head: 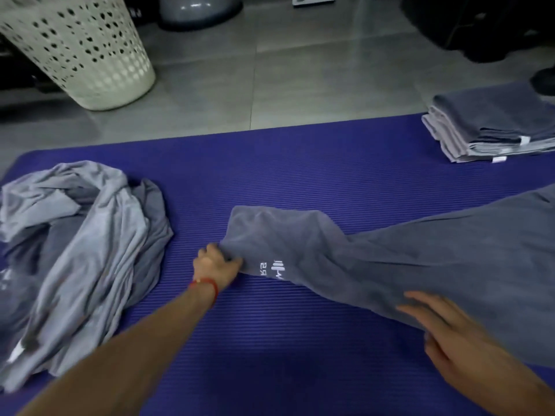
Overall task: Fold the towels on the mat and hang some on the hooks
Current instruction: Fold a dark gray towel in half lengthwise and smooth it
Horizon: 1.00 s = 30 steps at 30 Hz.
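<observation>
The left hand (216, 263) pinches a corner of the grey towel (420, 253); the right hand (444, 328), fingers straight, rests on its near edge. This looks like spreading before folding, so next the cloth needs pulling flat on the mat (300, 175).

Place: a home workout corner or small gym room.
Floor: grey glossy floor tiles (270, 79).
Mat: ribbed purple exercise mat (300, 181) laid on the tiles.
Gear: grey dome-shaped balance trainer (195, 10) by the far wall.
Laundry: white perforated basket (81, 49); grey towel (390, 253) printed with a barbell logo (277, 267).
</observation>
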### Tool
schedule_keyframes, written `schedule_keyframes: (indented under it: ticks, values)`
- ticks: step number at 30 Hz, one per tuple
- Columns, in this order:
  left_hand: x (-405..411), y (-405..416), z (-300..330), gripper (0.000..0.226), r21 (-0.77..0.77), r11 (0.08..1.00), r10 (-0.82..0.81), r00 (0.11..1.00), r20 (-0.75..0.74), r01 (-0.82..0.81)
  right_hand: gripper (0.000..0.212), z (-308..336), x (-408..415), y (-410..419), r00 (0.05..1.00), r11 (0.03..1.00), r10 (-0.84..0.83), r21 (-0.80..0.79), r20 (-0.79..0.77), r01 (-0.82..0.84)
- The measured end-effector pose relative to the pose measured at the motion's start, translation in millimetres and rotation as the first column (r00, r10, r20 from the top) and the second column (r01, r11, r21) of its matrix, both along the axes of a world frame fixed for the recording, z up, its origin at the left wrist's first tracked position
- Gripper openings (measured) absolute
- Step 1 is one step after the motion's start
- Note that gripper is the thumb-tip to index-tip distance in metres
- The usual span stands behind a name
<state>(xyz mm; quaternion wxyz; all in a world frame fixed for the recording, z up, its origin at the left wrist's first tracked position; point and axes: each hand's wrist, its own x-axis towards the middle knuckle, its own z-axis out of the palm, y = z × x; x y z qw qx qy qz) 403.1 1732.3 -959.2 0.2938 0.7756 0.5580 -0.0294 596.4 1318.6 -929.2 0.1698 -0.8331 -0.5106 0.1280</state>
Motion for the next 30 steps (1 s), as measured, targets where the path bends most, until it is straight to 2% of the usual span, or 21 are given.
schedule_keyframes:
  ticks: [2,3,5,7,9,11,13,16,17,19,21,23,24,26,30]
  values:
    - [-12.9,-12.7,-16.2,0.054,0.08,0.997,-0.024,0.998,0.05,0.02,0.043,3.0,-6.4,-3.1,0.999,1.0,0.02,0.016,0.041,-0.021]
    - [-13.5,-13.5,-17.6,0.043,0.096,0.995,-0.021,0.993,0.117,0.01,0.039,6.0,-9.5,-1.6,0.997,0.999,0.04,0.004,0.067,-0.04]
    - [-10.4,-12.4,-11.1,0.023,0.055,0.998,-0.02,0.967,0.255,0.006,0.045,12.2,-14.2,4.9,0.985,0.994,0.106,-0.014,0.138,-0.105]
    - [-11.6,-13.1,-4.8,0.023,0.047,0.999,-0.033,0.922,0.385,0.016,0.031,20.6,-17.5,15.2,0.971,0.989,0.147,-0.049,0.187,-0.14]
    - [-14.2,-15.5,6.0,0.019,0.063,0.998,-0.014,0.863,0.505,-0.021,0.051,31.5,-16.4,33.4,0.98,0.983,0.165,-0.099,0.111,-0.155]
    - [-18.6,-20.5,21.6,0.022,0.071,0.997,-0.014,0.812,0.584,-0.034,0.055,48.4,-14.5,63.0,0.976,0.977,0.187,-0.123,0.113,-0.173]
    - [-25.8,-23.6,38.2,0.032,0.07,0.997,-0.03,0.767,0.641,-0.02,0.046,68.5,-15.7,102.0,0.958,0.964,0.245,-0.144,0.146,-0.224]
    - [-36.3,-24.4,58.1,0.036,0.041,0.999,-0.025,0.713,0.701,-0.004,0.036,86.2,-12.6,161.6,0.949,0.953,0.277,-0.171,0.152,-0.251]
    - [-39.8,-22.1,59.8,0.038,0.035,0.999,0.001,0.719,0.695,-0.035,0.037,88.3,-11.9,180.3,0.946,0.942,0.297,-0.205,0.132,-0.267]
    - [-44.4,-17.7,61.2,0.039,-0.004,0.991,0.108,0.79,0.603,-0.133,0.041,90.8,-10.9,211.7,0.927,0.905,0.348,-0.308,0.139,-0.293]
    - [-52.2,-16.2,48.7,0.042,-0.241,0.948,0.297,0.848,0.438,-0.208,0.043,91.7,-10.5,233.2,0.894,0.839,0.423,-0.435,0.146,-0.326]
    - [-70.4,-28.4,26.7,0.049,-0.462,0.863,0.373,0.874,0.311,-0.204,0.041,89.8,-10.8,247.8,0.882,0.786,0.457,-0.515,0.116,-0.34]
    - [-81.7,-37.9,16.1,0.052,-0.475,0.861,0.344,0.896,0.282,-0.181,0.038,87.2,-11.3,254.8,0.883,0.775,0.46,-0.53,0.097,-0.345]
    - [-104.2,-62.1,6.7,0.051,-0.4,0.905,0.261,0.932,0.253,-0.145,0.034,81.5,-15.4,271.3,0.875,0.75,0.48,-0.547,0.061,-0.373]
    - [-129.4,-110.8,5.3,0.036,-0.287,0.941,0.257,0.928,0.27,-0.177,0.035,57.9,-32.1,313.9,0.834,0.728,0.55,-0.516,0.045,-0.452]
